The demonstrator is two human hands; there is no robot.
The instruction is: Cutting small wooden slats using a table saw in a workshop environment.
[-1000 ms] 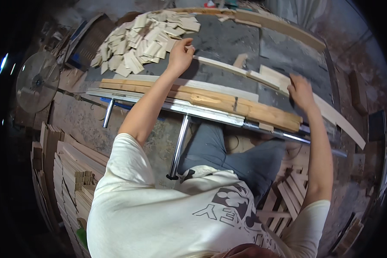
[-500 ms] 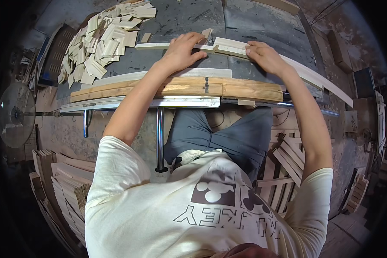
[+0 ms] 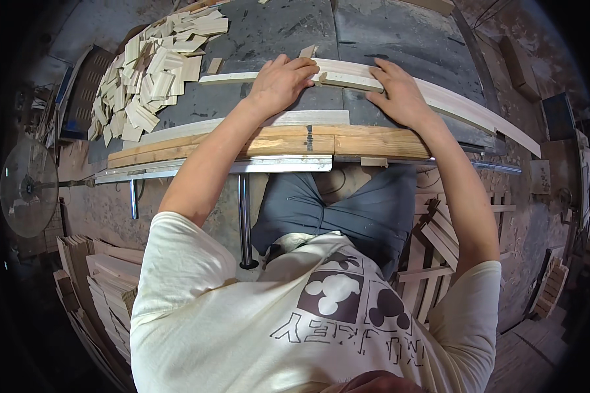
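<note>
A long pale wooden strip (image 3: 452, 101) lies across the dark worktable (image 3: 373, 33). My left hand (image 3: 280, 84) presses on it near the middle, fingers curled over a short pale piece (image 3: 341, 80) on the strip. My right hand (image 3: 400, 95) lies flat on the same strip just to the right, fingers spread. Both forearms reach over a thick brown wooden beam (image 3: 275, 143) along the table's near edge.
A heap of several short pale wood offcuts (image 3: 151, 72) covers the table's far left. A metal rail (image 3: 242, 167) and a steel leg (image 3: 244, 216) run below the beam. Stacked boards (image 3: 98, 288) lie lower left, slats (image 3: 439, 242) right, a fan (image 3: 27, 187) far left.
Both hands came together onto the pale strip; my left hand moved right from the offcut heap, my right hand moved left along the strip. The view shifted.
</note>
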